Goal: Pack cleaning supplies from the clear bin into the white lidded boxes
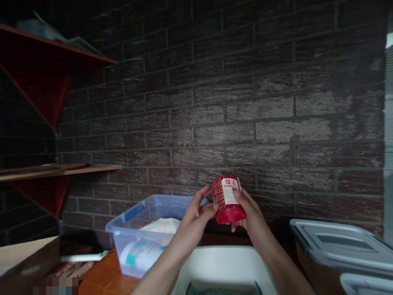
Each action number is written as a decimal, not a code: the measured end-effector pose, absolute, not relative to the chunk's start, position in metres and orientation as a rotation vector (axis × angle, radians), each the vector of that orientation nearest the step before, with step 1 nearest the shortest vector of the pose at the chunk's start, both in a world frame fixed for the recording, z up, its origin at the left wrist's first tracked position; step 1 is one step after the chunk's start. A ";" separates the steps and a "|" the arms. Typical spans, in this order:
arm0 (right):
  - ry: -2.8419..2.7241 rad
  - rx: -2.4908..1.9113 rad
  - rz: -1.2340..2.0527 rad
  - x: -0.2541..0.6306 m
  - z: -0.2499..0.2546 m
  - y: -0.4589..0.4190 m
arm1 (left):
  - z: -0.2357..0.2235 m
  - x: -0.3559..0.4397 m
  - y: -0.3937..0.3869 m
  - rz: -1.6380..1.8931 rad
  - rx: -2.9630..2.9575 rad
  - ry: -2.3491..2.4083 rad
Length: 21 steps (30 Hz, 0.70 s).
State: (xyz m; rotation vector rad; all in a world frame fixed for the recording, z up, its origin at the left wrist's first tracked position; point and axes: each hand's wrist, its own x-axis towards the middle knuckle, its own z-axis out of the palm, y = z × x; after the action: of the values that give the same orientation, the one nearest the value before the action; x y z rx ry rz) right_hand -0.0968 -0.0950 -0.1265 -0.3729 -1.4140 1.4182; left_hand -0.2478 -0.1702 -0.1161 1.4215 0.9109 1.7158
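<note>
In the head view, held a red pack [219, 200] up before the brick wall [196, 114], tilted, with its white label [229, 196] facing back this way. Clamped it in the right hand [251, 211], with the thumb on the label and the other fingers round behind and underneath. Reached the pack's left side with the left hand [198, 211], thumb tip seemingly against it, forefinger and thumb apart; could not tell how the hidden fingers lay. Saw, low in the middle, a white bin [229, 255]; could not tell whether directly under the pack. Saw also, to the left on the wooden table [95, 270], a bluish box [118, 223] with a white bundle [162, 225] inside, and to the right a grey lid [344, 241] on another box. Seemed, on judgement, busy handling the pack and looking over its label. Would need, for any turning or opening, a steady right grip and a fuller left hold, without squeezing hard enough to dent the side.
</note>
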 end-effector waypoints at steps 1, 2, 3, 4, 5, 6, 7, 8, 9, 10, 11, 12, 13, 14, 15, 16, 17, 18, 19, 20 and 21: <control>-1.444 -0.353 1.325 -0.096 -0.127 -0.098 | -0.115 -0.247 -0.171 1.713 1.432 0.889; -1.482 -0.334 1.246 -0.096 -0.127 -0.101 | -0.113 -0.246 -0.172 1.698 1.453 0.868; -1.522 -0.312 1.180 -0.095 -0.127 -0.104 | -0.111 -0.245 -0.174 1.679 1.484 0.846; -1.556 -0.287 1.124 -0.095 -0.128 -0.105 | -0.109 -0.244 -0.175 1.664 1.519 0.826; -1.585 -0.261 1.086 -0.094 -0.129 -0.106 | -0.107 -0.243 -0.177 1.657 1.552 0.808; -1.603 -0.236 1.068 -0.094 -0.129 -0.106 | -0.106 -0.242 -0.179 1.658 1.576 0.793; -1.617 -0.214 1.069 -0.094 -0.130 -0.106 | -0.104 -0.242 -0.180 1.658 1.593 0.780; -1.630 -0.193 1.078 -0.093 -0.131 -0.105 | -0.104 -0.242 -0.182 1.659 1.600 0.768; -1.641 -0.170 1.091 -0.093 -0.131 -0.104 | -0.103 -0.242 -0.182 1.658 1.598 0.758; -1.645 -0.146 1.100 -0.092 -0.132 -0.103 | -0.103 -0.242 -0.183 1.661 1.588 0.752; -1.643 -0.128 1.102 -0.092 -0.132 -0.102 | -0.103 -0.243 -0.182 1.670 1.570 0.749; -1.634 -0.118 1.096 -0.092 -0.133 -0.102 | -0.104 -0.244 -0.182 1.682 1.550 0.746; -1.620 -0.117 1.088 -0.092 -0.134 -0.101 | -0.104 -0.245 -0.181 1.698 1.535 0.745; -1.602 -0.124 1.082 -0.092 -0.134 -0.100 | -0.105 -0.246 -0.180 1.715 1.533 0.750; -1.585 -0.137 1.075 -0.093 -0.135 -0.100 | -0.105 -0.246 -0.179 1.730 1.549 0.763; -1.571 -0.155 1.063 -0.094 -0.135 -0.099 | -0.105 -0.247 -0.179 1.745 1.578 0.782; -1.557 -0.170 1.046 -0.094 -0.136 -0.099 | -0.105 -0.247 -0.179 1.758 1.616 0.806; -1.547 -0.179 1.026 -0.095 -0.136 -0.099 | -0.104 -0.246 -0.180 1.766 1.654 0.832; -1.543 -0.182 1.003 -0.096 -0.135 -0.099 | -0.104 -0.246 -0.181 1.767 1.691 0.852; -1.549 -0.179 0.975 -0.096 -0.134 -0.100 | -0.103 -0.245 -0.183 1.760 1.724 0.863; -1.561 -0.168 0.948 -0.096 -0.133 -0.101 | -0.102 -0.243 -0.185 1.745 1.757 0.864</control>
State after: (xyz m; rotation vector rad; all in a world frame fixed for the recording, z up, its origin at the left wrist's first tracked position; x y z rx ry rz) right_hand -0.0960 -0.1013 -0.1328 -0.1681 -1.5608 0.9478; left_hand -0.2434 -0.1854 -0.1021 1.7574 0.8642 1.7453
